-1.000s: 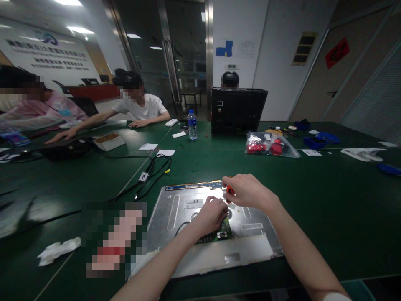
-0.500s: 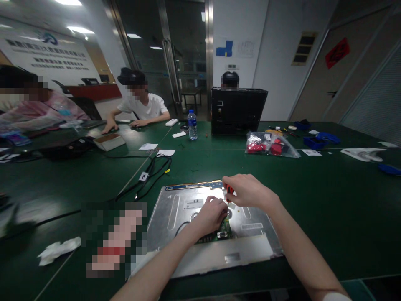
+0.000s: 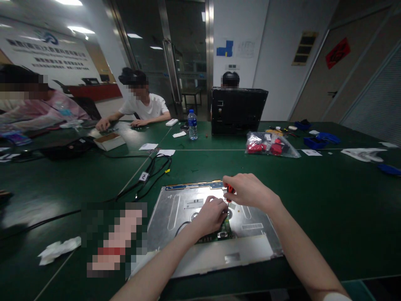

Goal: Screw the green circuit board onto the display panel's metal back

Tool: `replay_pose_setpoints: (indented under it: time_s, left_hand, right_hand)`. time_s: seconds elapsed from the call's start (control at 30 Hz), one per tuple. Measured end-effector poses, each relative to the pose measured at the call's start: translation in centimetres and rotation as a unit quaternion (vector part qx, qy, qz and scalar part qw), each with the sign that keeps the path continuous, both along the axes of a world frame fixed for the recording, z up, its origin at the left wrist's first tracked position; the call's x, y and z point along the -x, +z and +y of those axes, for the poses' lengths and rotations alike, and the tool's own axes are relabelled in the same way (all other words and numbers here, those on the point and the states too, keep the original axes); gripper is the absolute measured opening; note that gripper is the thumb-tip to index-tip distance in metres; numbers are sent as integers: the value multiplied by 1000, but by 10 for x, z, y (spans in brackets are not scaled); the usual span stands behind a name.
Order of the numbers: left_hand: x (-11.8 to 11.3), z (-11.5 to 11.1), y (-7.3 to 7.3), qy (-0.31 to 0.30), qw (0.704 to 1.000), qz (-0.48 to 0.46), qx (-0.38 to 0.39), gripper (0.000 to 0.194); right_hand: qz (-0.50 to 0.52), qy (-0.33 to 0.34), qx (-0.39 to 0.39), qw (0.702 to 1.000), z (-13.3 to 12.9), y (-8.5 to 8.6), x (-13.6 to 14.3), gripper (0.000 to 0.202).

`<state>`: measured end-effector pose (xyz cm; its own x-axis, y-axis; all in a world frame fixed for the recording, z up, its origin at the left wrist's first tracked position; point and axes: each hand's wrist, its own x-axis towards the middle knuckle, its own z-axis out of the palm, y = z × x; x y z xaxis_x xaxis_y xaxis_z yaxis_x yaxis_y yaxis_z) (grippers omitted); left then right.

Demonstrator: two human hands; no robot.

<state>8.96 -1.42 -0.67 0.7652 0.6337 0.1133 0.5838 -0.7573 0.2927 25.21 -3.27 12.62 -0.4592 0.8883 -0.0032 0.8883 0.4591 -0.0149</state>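
Observation:
A screwdriver point(image 3: 230, 190) with a red and black handle stands nearly upright in my right hand point(image 3: 249, 190), its fingers wrapped round the handle. The thin shaft points down at a green circuit board point(image 3: 223, 235) on a flat metal display panel point(image 3: 253, 240). My left hand point(image 3: 213, 214) lies over the board with its fingers curled together beside the screwdriver's tip. What those fingers pinch, if anything, is hidden. A blue strip board point(image 3: 194, 186) runs along the panel's far edge.
Black cables point(image 3: 153, 171) lie left of the panel, and crumpled tissue point(image 3: 59, 250) is nearer me. Beyond are a water bottle point(image 3: 192, 125), a black monitor-like case point(image 3: 239, 110) and a plastic bag with red items point(image 3: 271, 145). Other people sit across the table.
My hands stay almost in place, with the screwdriver's handle seeming slightly turned. Across the table, a person in white has shifted one hand to the left.

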Motion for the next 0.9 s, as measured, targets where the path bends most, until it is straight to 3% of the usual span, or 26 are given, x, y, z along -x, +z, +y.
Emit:
replay_pose_setpoints:
  time_s: [0.33,0.6,0.9]
  left_hand:
    - [1,-1,3,3,1000,-14,1,7]
    - [8,-4,18,10,995,-100,-10,38]
    - [47,38,40,144,975,-168,-12,25]
  right_hand:
    - [8,-6,6,1000,-2,2,-2,17]
    - [16,-34,-34,999,-1,4,-9,16]
    - [46,-51,-66,995,1,3,-15,15]
